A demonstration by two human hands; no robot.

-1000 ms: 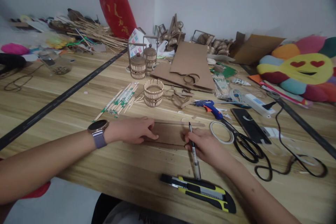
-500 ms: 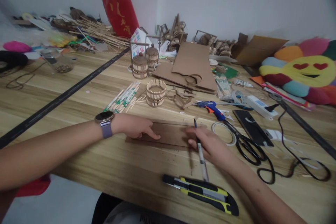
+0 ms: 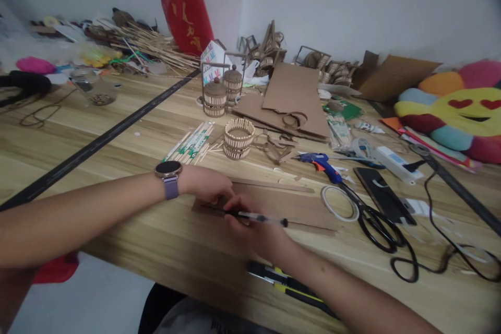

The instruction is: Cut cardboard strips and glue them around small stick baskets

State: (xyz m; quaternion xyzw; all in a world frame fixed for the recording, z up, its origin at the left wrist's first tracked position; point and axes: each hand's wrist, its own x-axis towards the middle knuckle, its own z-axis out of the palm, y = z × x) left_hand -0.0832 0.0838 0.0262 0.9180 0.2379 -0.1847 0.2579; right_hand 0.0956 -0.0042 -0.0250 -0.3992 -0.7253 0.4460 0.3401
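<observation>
A long brown cardboard strip (image 3: 297, 207) lies flat on the wooden table (image 3: 164, 250) in front of me. My left hand (image 3: 209, 188), with a watch on its wrist, rests on the strip's left end with fingers curled down. My right hand (image 3: 256, 229) has crossed over to the strip's left part and is closed round a pen (image 3: 260, 216), which lies nearly level, tip pointing right. The two hands almost touch. A yellow and black utility knife (image 3: 289, 288) lies near the table's front edge, partly hidden under my right forearm.
Black scissors (image 3: 371, 222), a ring of tape (image 3: 340, 202), a blue glue gun (image 3: 319, 160), a dark phone (image 3: 381, 194) and a black cable (image 3: 438, 235) lie to the right. Behind the strip stand stick baskets (image 3: 238, 138), packed chopsticks (image 3: 191, 143) and cardboard sheets (image 3: 293, 96). A plush cushion (image 3: 457, 109) sits far right.
My right hand has moved left along the strip from its right end to beside my left hand, and the pen has swung from upright to nearly level. The view has shifted a little.
</observation>
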